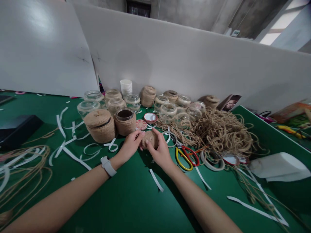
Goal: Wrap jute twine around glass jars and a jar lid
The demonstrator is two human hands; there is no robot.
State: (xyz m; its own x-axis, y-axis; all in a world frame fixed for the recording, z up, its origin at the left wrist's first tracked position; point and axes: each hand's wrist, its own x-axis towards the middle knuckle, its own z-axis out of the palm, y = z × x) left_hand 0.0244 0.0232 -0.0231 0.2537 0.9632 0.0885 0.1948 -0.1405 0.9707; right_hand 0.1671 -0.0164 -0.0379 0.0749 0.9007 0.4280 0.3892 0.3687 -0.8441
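Between my two hands is a round lid [150, 138] covered with coiled twine, held just above the green table [121, 200]. My left hand [131, 144] grips its left edge with fingers closed on it. The fingers of my right hand [159, 147] wrap round its right side, with the thumb on top. A twine-wrapped jar with a lid [100, 127] and an open twine-wrapped jar [125, 123] stand just beyond my left hand. Scissors with red and yellow handles [186, 157] lie to the right of my right hand.
Several glass jars [167, 111] stand along the white partition [170, 58]. A heap of twine [223, 131] and a tape roll [212, 161] lie right. White strips [76, 158] are scattered about. A black object [20, 129] sits at left.
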